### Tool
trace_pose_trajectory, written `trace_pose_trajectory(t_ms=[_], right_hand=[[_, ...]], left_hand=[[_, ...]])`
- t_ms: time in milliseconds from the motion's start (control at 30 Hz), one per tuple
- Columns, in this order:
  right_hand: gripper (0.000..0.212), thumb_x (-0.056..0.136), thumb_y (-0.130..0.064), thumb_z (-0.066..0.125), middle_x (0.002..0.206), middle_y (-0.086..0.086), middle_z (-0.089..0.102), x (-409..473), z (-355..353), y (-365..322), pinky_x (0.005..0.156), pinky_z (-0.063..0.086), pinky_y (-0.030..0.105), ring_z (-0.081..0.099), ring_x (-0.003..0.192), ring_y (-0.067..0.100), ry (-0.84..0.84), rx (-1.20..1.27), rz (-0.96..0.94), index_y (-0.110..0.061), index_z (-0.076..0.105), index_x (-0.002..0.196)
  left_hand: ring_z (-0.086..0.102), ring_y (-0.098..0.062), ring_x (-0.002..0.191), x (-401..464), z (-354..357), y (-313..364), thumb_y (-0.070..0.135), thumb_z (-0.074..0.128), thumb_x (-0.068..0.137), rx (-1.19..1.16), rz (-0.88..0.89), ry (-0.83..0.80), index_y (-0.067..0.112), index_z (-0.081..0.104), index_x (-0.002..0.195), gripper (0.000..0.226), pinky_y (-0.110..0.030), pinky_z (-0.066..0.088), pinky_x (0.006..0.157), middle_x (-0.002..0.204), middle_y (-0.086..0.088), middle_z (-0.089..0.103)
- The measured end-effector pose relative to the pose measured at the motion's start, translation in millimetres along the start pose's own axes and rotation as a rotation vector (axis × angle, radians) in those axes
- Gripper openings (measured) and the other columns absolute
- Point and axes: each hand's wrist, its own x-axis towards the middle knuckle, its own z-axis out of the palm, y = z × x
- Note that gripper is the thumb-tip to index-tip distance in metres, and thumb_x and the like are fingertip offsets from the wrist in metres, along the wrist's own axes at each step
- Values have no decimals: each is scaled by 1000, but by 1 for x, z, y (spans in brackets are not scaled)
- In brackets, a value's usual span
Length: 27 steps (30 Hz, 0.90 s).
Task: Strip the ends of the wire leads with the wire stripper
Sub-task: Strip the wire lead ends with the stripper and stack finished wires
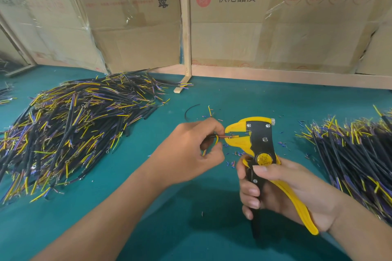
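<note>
The left hand (197,146) pinches a short wire lead (214,138) between curled fingertips and feeds its end into the yellow nose of the wire stripper (257,144), which the right hand (282,190) holds upright over the green table (191,207), fingers wrapped round both handles. The stripper's mouth stands slightly parted around the lead, so the squeeze looks not yet finished. The likely trouble from here: the lead is short and held close to the mouth, so if the pinch slackens as the handles close, the wire could slide out with its insulation uncut — or, pushed in too deep, lose more covering than wanted. A yellow strand curls loose beside the pinched one and could stray into the mouth as well. By count there is one stripper, one lead in hand, and two heaps of leads far too many to number — a large pile on the left (70,129) and another on the right (358,154). One stray black piece (191,109) lies beyond the hands, and small bits of insulation (235,153) are scattered under the tool.
</note>
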Motion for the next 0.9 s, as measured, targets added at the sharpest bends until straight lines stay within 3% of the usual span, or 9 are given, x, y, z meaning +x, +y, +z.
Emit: trace_pose_trajectory(t_ms=[133,233,500,900], right_hand=[[26,88,-26,72,75,12,44,0,1,0,71,47,47,47,68,28,28,-11,10,-5,62,100],[24,88,-26,70,74,12,44,1,2,1,70,48,46,47,66,28,44,-8,3,-5,61,97],[25,85,-25,72,71,14,44,7,11,11,67,48,48,45,64,29,115,54,-62,-4,63,94],[36,80,-38,76,62,11,39,8,18,11,56,46,42,42,52,26,227,34,-81,-5,63,84]], left_hand=[[39,-18,58,-1,-1,1,15,63,82,90,25,6,9,64,96,15,-33,43,52,65,8,38],[39,-20,57,-1,0,2,15,63,82,110,38,17,9,63,98,17,-37,45,52,66,9,37],[34,-14,57,0,4,8,33,50,84,129,-5,50,29,43,100,18,-29,40,53,61,12,31],[36,-18,53,0,9,11,26,59,86,176,-1,101,23,48,101,19,-35,46,49,59,14,28]])
